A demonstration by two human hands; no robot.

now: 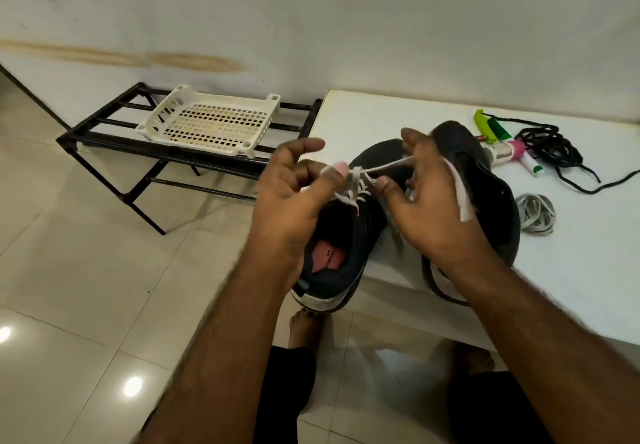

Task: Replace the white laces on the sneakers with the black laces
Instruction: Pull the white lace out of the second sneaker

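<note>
On the white desk [398,111], near its front edge, sits a black sneaker [341,256] with a pink inside. Its heel sticks out past the edge. A white lace [358,189] is threaded through the top of it. The left hand [294,194] pinches one part of the white lace between thumb and finger, so its grip is closed on the lace. The right hand [426,201] pulls another part of the same lace tight, and its grip is closed on the lace too. A loose end of the lace hangs down by the right hand.

A second black sneaker [485,194] lies just behind the right hand. A loose white lace [535,213] lies in a small pile beside it. The black laces [550,147] lie in a heap farther back on the desk, near some small tubes [502,147]. On the floor to the left stands a black rack [104,132] with a white basket [211,120] on top.
</note>
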